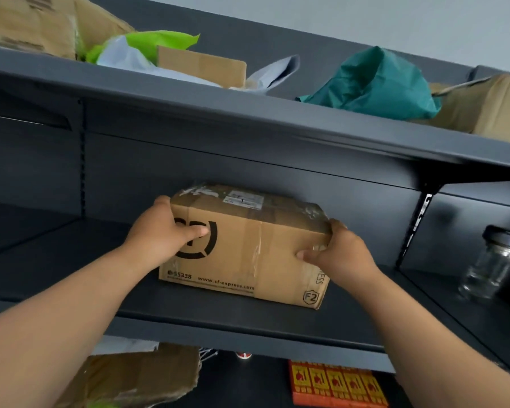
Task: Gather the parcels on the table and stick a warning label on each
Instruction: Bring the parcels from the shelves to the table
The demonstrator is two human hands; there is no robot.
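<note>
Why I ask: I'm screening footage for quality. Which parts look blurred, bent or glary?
Head view: the wide lens bows the shelf edge; the box is sharp, its print readable, with slight glare on its tape; the jar at the right rim is smeared; the label sheets below are soft.
</note>
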